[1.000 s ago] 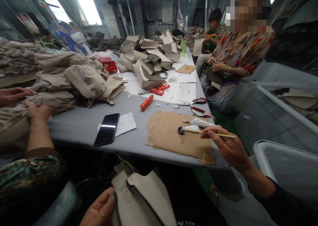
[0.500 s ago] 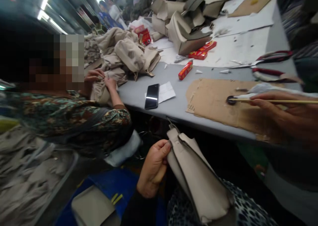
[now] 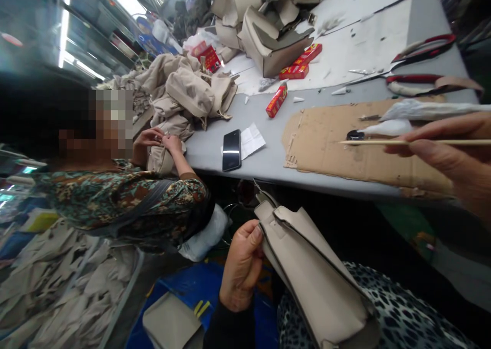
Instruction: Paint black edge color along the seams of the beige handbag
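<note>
My left hand (image 3: 243, 259) pinches the upper edge of a beige bag piece (image 3: 314, 272) with dark edges, which lies tilted over my lap. In my right hand (image 3: 456, 154), over the table's right side, is a thin wooden stick (image 3: 368, 143) held between thumb and fingers, its tip pointing left. Just behind the tip, a white tube with a black mouth (image 3: 387, 129) lies on a cardboard sheet (image 3: 318, 134). Whether the stick touches the cardboard, I cannot tell.
Red-handled scissors (image 3: 414, 78) lie behind the cardboard. A phone (image 3: 231, 150), red boxes (image 3: 276, 101) and a heap of beige bags (image 3: 264, 42) are on the table. To the left, a co-worker (image 3: 153, 205) handles beige fabric (image 3: 192, 90).
The stick's tip has moved off the black mouth of the tube toward me and left. The view has shifted a little. My left hand keeps its hold on the bag piece.
</note>
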### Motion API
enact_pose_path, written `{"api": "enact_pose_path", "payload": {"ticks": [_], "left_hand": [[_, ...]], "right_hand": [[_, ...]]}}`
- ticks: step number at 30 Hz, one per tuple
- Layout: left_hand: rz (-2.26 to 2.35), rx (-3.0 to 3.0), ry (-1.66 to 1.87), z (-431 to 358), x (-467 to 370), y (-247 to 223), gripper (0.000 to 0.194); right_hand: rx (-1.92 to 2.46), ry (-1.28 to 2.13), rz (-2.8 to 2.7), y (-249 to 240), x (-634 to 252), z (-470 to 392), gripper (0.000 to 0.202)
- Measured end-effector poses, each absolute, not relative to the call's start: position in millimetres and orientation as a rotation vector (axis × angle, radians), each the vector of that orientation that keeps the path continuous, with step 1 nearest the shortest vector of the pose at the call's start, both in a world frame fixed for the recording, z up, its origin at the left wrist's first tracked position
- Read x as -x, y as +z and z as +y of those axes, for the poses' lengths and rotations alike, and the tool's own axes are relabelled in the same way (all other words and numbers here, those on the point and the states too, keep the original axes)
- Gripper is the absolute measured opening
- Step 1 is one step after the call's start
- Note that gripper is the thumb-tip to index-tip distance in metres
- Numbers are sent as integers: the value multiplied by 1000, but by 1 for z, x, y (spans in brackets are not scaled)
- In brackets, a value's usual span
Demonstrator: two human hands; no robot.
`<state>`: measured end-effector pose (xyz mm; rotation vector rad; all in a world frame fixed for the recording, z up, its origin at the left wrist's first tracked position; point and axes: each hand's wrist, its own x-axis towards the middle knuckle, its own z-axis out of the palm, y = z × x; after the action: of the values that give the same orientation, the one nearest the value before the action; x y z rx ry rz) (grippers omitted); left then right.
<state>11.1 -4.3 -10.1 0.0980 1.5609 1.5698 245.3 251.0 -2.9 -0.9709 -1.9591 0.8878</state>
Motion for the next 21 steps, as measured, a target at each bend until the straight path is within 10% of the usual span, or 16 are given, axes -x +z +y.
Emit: {"api": "enact_pose_path", "payload": {"ticks": [7, 21], "left_hand": [[1518, -123, 1579, -10, -21, -1, 35], [1629, -168, 1526, -19, -28, -1, 41]], "right_hand": [[654, 1981, -1391, -6, -196, 177, 18], [514, 1991, -1591, -8, -196, 150, 17]]}}
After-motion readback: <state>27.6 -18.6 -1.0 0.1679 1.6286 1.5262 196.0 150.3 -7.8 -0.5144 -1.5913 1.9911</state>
